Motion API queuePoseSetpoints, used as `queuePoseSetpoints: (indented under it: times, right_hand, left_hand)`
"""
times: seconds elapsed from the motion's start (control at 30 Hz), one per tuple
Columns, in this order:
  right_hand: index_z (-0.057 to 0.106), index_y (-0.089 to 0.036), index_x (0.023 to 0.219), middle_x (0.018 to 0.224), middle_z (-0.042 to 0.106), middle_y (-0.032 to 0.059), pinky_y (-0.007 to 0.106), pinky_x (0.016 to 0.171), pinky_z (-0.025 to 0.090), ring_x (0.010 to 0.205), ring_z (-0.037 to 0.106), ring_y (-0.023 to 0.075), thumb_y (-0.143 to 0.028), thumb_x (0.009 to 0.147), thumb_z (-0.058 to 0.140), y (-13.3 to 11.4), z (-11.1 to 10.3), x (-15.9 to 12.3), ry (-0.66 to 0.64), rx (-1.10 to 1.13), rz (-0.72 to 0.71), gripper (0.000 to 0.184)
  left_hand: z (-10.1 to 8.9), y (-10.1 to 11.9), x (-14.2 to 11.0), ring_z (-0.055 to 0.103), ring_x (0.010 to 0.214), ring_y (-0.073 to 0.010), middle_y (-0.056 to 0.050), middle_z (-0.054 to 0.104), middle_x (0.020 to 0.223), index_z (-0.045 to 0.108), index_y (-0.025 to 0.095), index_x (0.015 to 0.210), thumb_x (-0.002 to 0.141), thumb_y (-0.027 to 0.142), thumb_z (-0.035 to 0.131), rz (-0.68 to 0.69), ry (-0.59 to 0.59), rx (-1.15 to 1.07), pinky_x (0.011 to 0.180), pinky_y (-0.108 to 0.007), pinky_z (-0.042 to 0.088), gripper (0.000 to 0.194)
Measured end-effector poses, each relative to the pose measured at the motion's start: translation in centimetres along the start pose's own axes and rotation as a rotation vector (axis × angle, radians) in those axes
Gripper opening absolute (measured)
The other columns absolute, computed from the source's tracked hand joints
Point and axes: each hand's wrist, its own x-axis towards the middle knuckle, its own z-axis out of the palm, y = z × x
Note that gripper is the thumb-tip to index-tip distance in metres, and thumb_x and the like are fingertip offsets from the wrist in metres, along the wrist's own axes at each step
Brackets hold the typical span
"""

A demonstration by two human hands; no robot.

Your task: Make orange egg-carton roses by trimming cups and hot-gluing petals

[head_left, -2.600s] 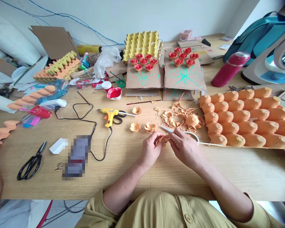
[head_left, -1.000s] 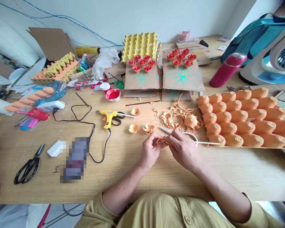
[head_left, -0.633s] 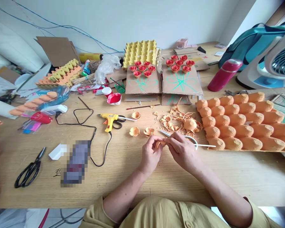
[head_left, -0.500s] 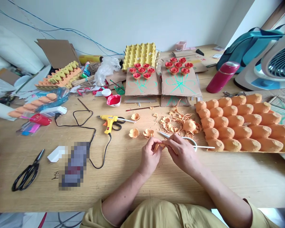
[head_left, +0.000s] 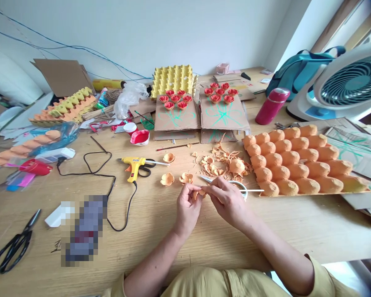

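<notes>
Close in front of me, my left hand [head_left: 187,210] pinches a small orange egg-carton flower [head_left: 198,194] between thumb and fingers. My right hand [head_left: 227,202] has its fingertips closed on the edge of the same flower, which they partly hide. Scissors with a pale handle [head_left: 245,194] lie partly under my right hand, their blade [head_left: 206,179] pointing left. Beyond my hands are cut orange flower cups [head_left: 186,177], [head_left: 167,179] and a pile of carton scraps [head_left: 218,165].
An orange egg tray [head_left: 297,165] lies at right. A yellow glue gun [head_left: 136,165] with a black cord and black-handled scissors [head_left: 14,247] lie at left. Cardboard panels [head_left: 224,119] with red flowers stand behind, near red paint [head_left: 140,137], a pink bottle [head_left: 272,106] and a fan [head_left: 352,82].
My view has swung to the right, so things appear shifted left. The other person's hand at the left edge has left the view. Both my hands remain on the flower.
</notes>
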Motion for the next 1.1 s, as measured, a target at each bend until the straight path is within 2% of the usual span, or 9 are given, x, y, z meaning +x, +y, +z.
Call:
queuePoseSetpoints:
  times: [0.3,0.53,0.67,0.8,0.93,1.1]
  right_hand:
    - [0.072,-0.018,0.094,0.082,0.056,0.0057,0.028,0.064,0.036,0.073,0.050,0.0175,-0.014,0.100,0.046,-0.4,0.0,0.0,0.005,-0.173,-0.028,0.027]
    - [0.067,-0.019,0.104,0.088,0.059,0.0054,0.028,0.064,0.038,0.074,0.055,0.0174,-0.020,0.100,0.049,0.3,0.0,0.0,-0.076,-0.212,0.084,0.019]
    - [0.064,-0.018,0.094,0.087,0.061,0.0053,0.028,0.066,0.040,0.073,0.057,0.0173,-0.017,0.099,0.048,0.2,-0.4,0.1,-0.054,-0.217,0.120,0.017]
    - [0.062,-0.019,0.085,0.086,0.060,0.0039,0.026,0.064,0.041,0.070,0.058,0.0156,-0.019,0.096,0.054,-0.1,-1.1,0.1,0.003,-0.124,0.200,0.014]
    - [0.061,-0.020,0.082,0.083,0.059,0.0027,0.025,0.063,0.043,0.068,0.059,0.0146,-0.017,0.094,0.056,-0.3,-1.4,0.2,-0.035,-0.010,0.232,0.014]
    - [0.066,-0.021,0.099,0.093,0.064,0.0039,0.026,0.062,0.044,0.066,0.060,0.0139,-0.015,0.093,0.054,-0.5,-0.6,-0.1,-0.126,-0.048,0.254,0.014]
  left_hand:
    - [-0.1,-0.3,0.2,0.061,0.072,-0.0127,-0.001,0.064,0.081,0.057,0.018,0.087,0.089,0.027,0.065,-0.092,-0.038,0.007,0.070,-0.024,0.052,0.013]
    - [-0.7,-0.2,0.4,0.065,0.085,-0.0161,-0.005,0.069,0.097,0.063,0.020,0.106,0.094,0.025,0.057,-0.044,-0.126,0.239,0.078,-0.026,0.052,0.015]
    - [-0.9,-0.3,0.6,0.065,0.084,-0.0155,-0.004,0.070,0.095,0.065,0.020,0.102,0.093,0.021,0.055,-0.047,-0.058,0.253,0.078,-0.025,0.051,0.013]
    - [-0.7,-0.6,0.3,0.062,0.073,-0.0135,-0.003,0.069,0.089,0.065,0.020,0.105,0.092,0.025,0.060,-0.081,-0.021,0.217,0.071,-0.023,0.050,0.015]
    - [-0.5,-0.7,0.1,0.065,0.081,-0.0163,-0.005,0.070,0.097,0.064,0.020,0.109,0.090,0.027,0.064,-0.086,0.023,0.165,0.074,-0.026,0.053,0.021]
    - [-0.1,-0.4,0.1,0.067,0.085,-0.0159,-0.004,0.070,0.099,0.063,0.020,0.109,0.088,0.017,0.061,-0.045,-0.015,0.199,0.079,-0.026,0.054,0.022]
